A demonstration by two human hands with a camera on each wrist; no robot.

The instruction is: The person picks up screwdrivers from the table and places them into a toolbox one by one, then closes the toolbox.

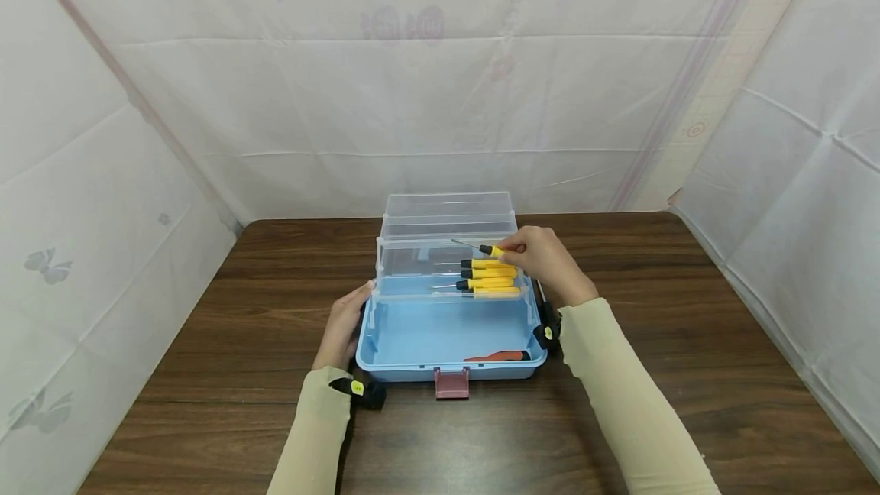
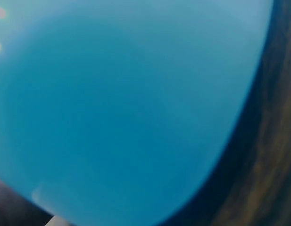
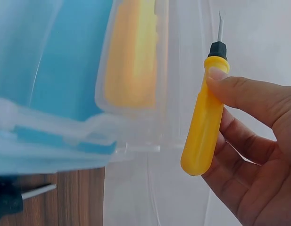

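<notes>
A blue toolbox stands open on the wooden table, its clear lid raised at the back. A clear tray across its top holds three yellow-handled screwdrivers. My right hand pinches a fourth yellow-handled screwdriver just above the tray, its metal tip pointing left. The right wrist view shows the yellow handle between thumb and fingers. My left hand rests against the box's left wall. The left wrist view is filled by the blurred blue wall.
An orange-handled tool lies on the box floor at the front right. A reddish latch hangs at the front of the box. A black-handled tool lies on the table beside the box's right wall. White cloth walls surround the table.
</notes>
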